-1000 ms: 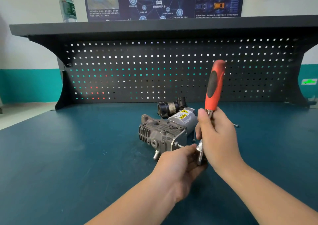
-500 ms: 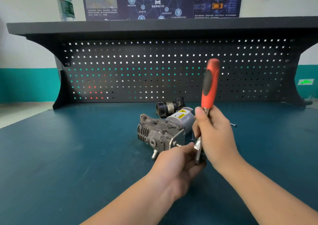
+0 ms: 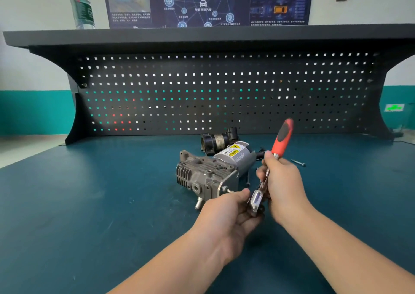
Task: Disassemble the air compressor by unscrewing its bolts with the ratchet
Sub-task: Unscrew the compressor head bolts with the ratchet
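Ratchet [image 3: 272, 165] handle tipped further right and lower than half a second ago; red grip end now leaning up and to the right rather than near upright. Hands and compressor otherwise in much the same place.

Right hand [image 3: 283, 187] curled round the bare metal shank just below the red grip, thumb uppermost, forearm entering from lower right. Left hand [image 3: 226, 212] lower and to the left, fingers cupped round the ratchet head, thumb near the top of it; clamped on the head, though fingertip contact partly hidden. Ratchet head held just off the near right corner of the air compressor [image 3: 213, 172], close to a protruding stud; engagement with any bolt not discernible.

Air compressor lying on the blue-green bench top [image 3: 89, 203], finned grey end to the left, cylindrical motor with yellow label toward the rear right. Separate black cylindrical part [image 3: 216, 142] just behind it. Loose bolt [image 3: 298, 162] on the bench to the right. Clear bottle [image 3: 82, 6] standing on the upper shelf [image 3: 202, 35].
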